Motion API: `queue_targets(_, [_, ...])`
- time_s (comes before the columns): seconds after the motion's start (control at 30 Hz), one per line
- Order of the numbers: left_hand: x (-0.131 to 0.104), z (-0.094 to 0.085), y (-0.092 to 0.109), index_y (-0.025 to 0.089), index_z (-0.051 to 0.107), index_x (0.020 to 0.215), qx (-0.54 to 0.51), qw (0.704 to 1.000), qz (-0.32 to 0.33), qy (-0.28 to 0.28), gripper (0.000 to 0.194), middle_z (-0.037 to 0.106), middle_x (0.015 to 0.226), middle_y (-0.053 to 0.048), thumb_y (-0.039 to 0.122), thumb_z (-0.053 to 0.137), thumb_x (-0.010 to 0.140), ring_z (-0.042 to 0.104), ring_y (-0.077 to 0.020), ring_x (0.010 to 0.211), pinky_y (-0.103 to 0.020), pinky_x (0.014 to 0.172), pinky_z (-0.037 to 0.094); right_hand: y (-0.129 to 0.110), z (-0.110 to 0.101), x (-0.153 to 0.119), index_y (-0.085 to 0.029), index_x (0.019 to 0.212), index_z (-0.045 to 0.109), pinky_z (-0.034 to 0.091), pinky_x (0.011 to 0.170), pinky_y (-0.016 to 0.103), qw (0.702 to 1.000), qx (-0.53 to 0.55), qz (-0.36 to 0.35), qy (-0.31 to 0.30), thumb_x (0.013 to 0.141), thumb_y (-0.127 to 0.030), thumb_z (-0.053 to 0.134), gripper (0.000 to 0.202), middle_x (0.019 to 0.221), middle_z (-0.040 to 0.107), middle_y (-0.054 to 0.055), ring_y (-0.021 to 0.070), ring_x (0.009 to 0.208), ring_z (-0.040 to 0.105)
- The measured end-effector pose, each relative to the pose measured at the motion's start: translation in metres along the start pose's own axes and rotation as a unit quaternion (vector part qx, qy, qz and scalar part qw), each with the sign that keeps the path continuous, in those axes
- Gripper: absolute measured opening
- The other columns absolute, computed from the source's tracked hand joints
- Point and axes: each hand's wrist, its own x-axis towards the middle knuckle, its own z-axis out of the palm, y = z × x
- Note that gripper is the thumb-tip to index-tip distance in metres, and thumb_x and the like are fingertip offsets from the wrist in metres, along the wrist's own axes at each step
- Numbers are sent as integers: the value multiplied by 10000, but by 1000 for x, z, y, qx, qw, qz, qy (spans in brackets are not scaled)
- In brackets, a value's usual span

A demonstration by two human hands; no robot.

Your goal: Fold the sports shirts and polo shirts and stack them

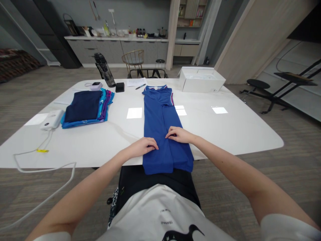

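Observation:
A blue short-sleeved shirt (pixel 156 124) lies lengthwise in front of me, its sides folded inward. Its striped collar points away from me, and the hem hangs over the near table edge. My left hand (pixel 145 146) rests on the left part of the shirt, its fingers bent together on the cloth. Higher up and to the right, my right hand (pixel 180 134) pinches the fabric near the fold line down the middle. The thumb of my left hand is mostly hidden.
On the white table (pixel 213 130), a pile of folded clothes (pixel 84 105) lies left, beside a white power strip (pixel 52 119) with a trailing cable. Farther back stand a dark bottle (pixel 104 71), a black square case (pixel 119 87), a pen (pixel 140 86) and a white box (pixel 202 80).

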Motion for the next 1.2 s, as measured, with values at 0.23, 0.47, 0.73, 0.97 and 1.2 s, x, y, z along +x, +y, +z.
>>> queue_targets(0.23, [-4,8,-10,282,778,1017,72,996,23,-45,324,693,1169,-43,124,519,902,596,-199,1128,-346,1079,412,-14,8,-18,-323,1086,794,448,914,296,998,1,-23,-62,920,-306,660,214,1009,617,27,169,930,626])
queue_targets(0.47, [-20,-8,-17,297,798,979,-2,997,27,-69,584,681,1279,-1,-50,414,708,590,-175,1210,-312,1092,441,-6,-6,-55,-272,1035,809,480,875,287,995,65,27,-67,881,-173,603,276,1002,612,40,161,879,615])
queue_targets(0.73, [-26,-12,-26,305,808,927,-42,993,22,-109,585,680,1312,7,-60,427,673,534,-188,1316,-359,1161,387,10,-30,-95,-265,886,822,491,876,310,988,94,75,-102,785,-59,554,353,1039,591,62,194,978,593])
queue_targets(0.97, [-33,-4,-24,300,777,1050,-48,995,20,-91,349,634,1343,-47,114,518,907,502,-198,1321,-343,1150,374,3,-28,-107,-304,948,821,445,979,337,990,50,80,-103,821,-183,708,209,1103,563,64,202,1029,568])
queue_targets(1.2, [-36,9,-29,286,768,1035,-43,996,52,-53,274,614,1298,-65,146,586,886,512,-226,1277,-368,1127,384,3,-23,-104,-281,897,809,427,963,339,994,15,60,-88,811,-199,751,132,1068,574,47,191,994,584])
